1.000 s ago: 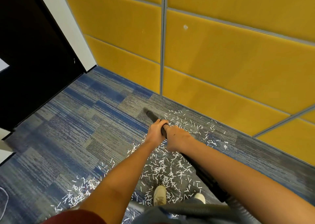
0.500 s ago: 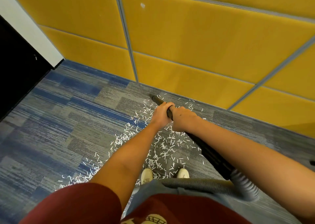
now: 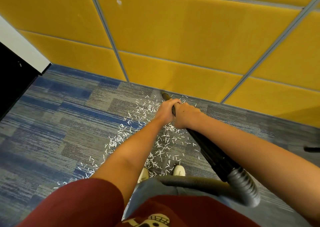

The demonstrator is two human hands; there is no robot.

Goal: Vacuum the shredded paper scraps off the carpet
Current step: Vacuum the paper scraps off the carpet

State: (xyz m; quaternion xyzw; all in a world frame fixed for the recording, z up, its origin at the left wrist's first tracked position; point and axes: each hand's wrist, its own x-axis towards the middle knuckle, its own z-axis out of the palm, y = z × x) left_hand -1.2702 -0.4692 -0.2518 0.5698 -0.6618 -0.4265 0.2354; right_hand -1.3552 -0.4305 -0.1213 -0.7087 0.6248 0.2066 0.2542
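Observation:
A black vacuum wand (image 3: 210,149) slants from lower right up to its nozzle tip (image 3: 164,95), which touches the carpet at the foot of the yellow wall. My left hand (image 3: 166,111) grips the wand near the tip, and my right hand (image 3: 186,115) grips it just behind. A grey ribbed hose (image 3: 242,181) curls off the wand's rear end across my lap. White shredded paper scraps (image 3: 138,114) lie strewn over the blue-grey carpet (image 3: 60,123), from the nozzle down past my arms to my shoes.
The yellow padded wall (image 3: 173,45) runs along the far edge of the carpet. A black panel with a white edge (image 3: 13,81) stands at the left. My two white shoes (image 3: 179,170) stand among the scraps. A dark object (image 3: 311,149) pokes in at the right edge.
The nozzle has moved forward and to the right, from open carpet up to the base of the yellow wall. Both hands keep their grip on the wand. The view has swung right.

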